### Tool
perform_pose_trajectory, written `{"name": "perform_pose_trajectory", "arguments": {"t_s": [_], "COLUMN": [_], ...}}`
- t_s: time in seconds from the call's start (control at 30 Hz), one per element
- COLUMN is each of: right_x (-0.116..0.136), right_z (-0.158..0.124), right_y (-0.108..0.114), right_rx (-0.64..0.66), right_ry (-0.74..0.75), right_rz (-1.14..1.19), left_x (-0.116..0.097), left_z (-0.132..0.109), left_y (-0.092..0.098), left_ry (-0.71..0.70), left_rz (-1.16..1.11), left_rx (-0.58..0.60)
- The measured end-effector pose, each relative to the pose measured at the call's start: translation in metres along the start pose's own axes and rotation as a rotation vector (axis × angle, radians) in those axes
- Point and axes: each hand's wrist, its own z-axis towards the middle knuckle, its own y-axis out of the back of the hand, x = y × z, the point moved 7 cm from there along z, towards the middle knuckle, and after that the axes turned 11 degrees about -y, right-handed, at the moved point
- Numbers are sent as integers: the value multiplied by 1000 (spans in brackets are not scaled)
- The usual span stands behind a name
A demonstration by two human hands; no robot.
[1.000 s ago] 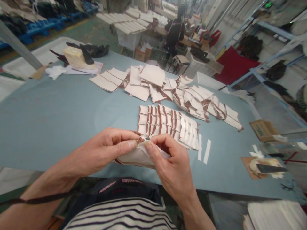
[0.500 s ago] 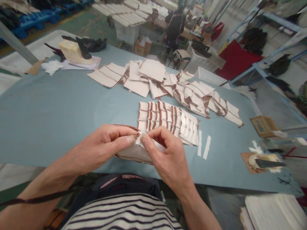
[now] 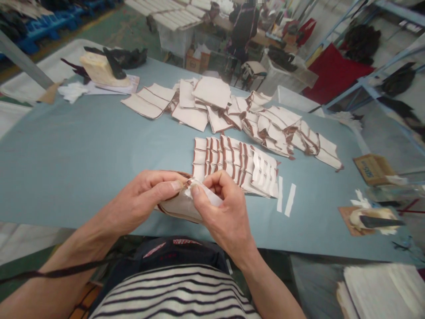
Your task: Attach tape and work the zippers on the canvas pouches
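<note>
Between my hands is a pale sewn piece point(image 3: 181, 206) with brown edging, held just above the near part of the table. My left hand point(image 3: 146, 195) is closed on its left side, thumb on top near the brown edge. With thumb and fingers my right hand point(image 3: 221, 206) pinches a white strip point(image 3: 210, 193) against the same piece. The strip's near end meets the brown edging close to my left thumb. Just beyond lies a row of overlapping pale pieces point(image 3: 229, 155) with brown edges, white strips on its right end. Two loose white strips point(image 3: 290, 200) lie to its right.
Across the back of the blue-grey table point(image 3: 83, 155) spreads a loose heap of pale pieces point(image 3: 212, 92). A yellowish block point(image 3: 101, 71) with a dark handle stands far left. At right are a glue-smeared container with a brush point(image 3: 375, 220) and a cardboard box point(image 3: 372, 169).
Both hands have shifted slightly left with the piece. My left thumb has drawn back a little from the right thumb. The camera view has moved slightly.
</note>
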Motion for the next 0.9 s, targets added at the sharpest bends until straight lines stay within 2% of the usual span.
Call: {"name": "perform_pose_trajectory", "arguments": {"t_s": [0.13, 0.43, 0.77, 0.9], "right_x": [-3, -2, -14, -19], "right_z": [-3, -6, 2, 3], "right_y": [-3, -2, -14, -19], "right_rx": [-24, -107, 68, 149], "right_ry": [-13, 68, -42, -79], "right_rz": [38, 88, 279, 325], "left_x": [1, -27, -29, -23], "left_z": [0, 4, 6, 8], "left_y": [-2, -10, -12, -10], "left_ry": [8, -93, -84, -52], "left_rz": [-11, 194, 384, 332], "left_rx": [-10, -72, -130, -44]}}
